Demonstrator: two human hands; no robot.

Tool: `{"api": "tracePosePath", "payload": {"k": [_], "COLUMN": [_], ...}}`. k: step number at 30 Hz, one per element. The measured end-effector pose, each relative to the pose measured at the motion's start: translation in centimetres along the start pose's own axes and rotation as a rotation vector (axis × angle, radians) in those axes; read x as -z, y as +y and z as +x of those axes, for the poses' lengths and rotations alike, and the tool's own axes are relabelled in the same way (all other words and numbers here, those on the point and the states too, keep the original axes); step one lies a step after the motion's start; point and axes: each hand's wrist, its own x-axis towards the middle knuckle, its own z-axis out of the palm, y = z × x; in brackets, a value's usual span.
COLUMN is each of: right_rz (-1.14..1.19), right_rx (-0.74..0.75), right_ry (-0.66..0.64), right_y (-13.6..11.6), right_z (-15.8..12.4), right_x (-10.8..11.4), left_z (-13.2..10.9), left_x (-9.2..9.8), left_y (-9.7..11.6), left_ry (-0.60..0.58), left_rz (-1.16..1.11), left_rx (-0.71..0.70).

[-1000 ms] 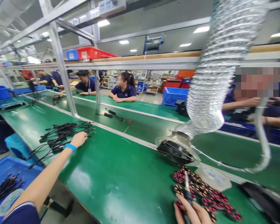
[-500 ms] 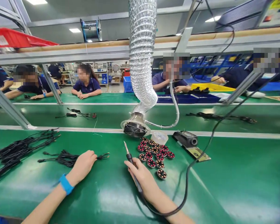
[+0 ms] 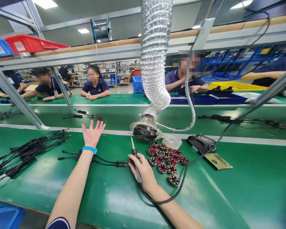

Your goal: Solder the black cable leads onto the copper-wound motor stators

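In the head view, the right hand (image 3: 144,173) grips a soldering iron (image 3: 135,159) like a pen. The iron's long axis runs up and away from the person, tilted slightly left, with its bare metal tip (image 3: 132,143) pointing toward the far edge of the green bench top (image 3: 228,197). Its black cord (image 3: 166,200) trails from the rear end of the handle, under the wrist and rightward. The left hand (image 3: 92,135) is well apart, open with fingers spread, above a black cable (image 3: 97,160) whose end reaches just beside the right fingers. A small dark, red-marked part (image 3: 131,161) at that end is partly hidden and hard to make out. Red-wound motor stators (image 3: 166,159) lie just right of the iron. A fume extractor fan (image 3: 145,132) sits beyond them, its top cut off by the frame.
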Motion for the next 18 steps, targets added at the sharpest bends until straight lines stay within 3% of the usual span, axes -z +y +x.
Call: {"api": "tracePosePath", "payload": {"k": [2,6,15,18], "right_rz": [-0.008,-0.014,0.011,0.039], "right_rx": [0.009,0.01,-0.061,-0.088], "right_ry": [0.003,-0.003,-0.042,-0.054], "right_y": [0.1,0.7,0.2,0.1], "right_z": [-0.1,-0.3,0.2,0.4], "right_x": [0.0,-0.3,-0.3,-0.1], "left_z": [0.7,1.3,1.4,1.6], "left_x": [0.7,1.8,2.0,1.7], "left_y": [-0.7,-1.3,-0.8,-0.6], "left_ry": [0.099,0.162,0.148,0.094], "left_rz": [-0.111,-0.18,-0.117,0.066], "left_rx": [-0.002,0.0,0.024,-0.017]}}
